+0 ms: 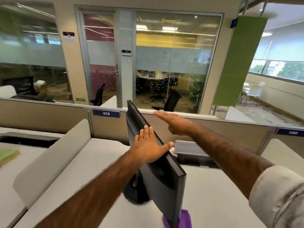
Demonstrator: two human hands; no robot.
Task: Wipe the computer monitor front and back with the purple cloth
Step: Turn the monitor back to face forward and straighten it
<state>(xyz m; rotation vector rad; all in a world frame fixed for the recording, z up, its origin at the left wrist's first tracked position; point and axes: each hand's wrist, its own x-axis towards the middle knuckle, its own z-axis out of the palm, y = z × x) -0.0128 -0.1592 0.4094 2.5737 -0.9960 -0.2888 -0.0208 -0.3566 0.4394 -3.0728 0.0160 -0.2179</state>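
Both hands flat open, gripping nothing: left hand [148,145] pressed on the monitor [161,178] back mid-frame, right hand [172,122] by its top edge. Purple cloth [185,218] lies bottom centre. Push too hard and the screen probably tips.

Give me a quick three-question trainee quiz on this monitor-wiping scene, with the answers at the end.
1. Where is the cloth? A: on the desk beside the monitor. B: on a chair. C: over the divider.
2. True or false: the left hand lies flat on the monitor.
3. Fill in: the blue label left of the monitor reads ___.
Key: 1 A; 2 true; 3 079.
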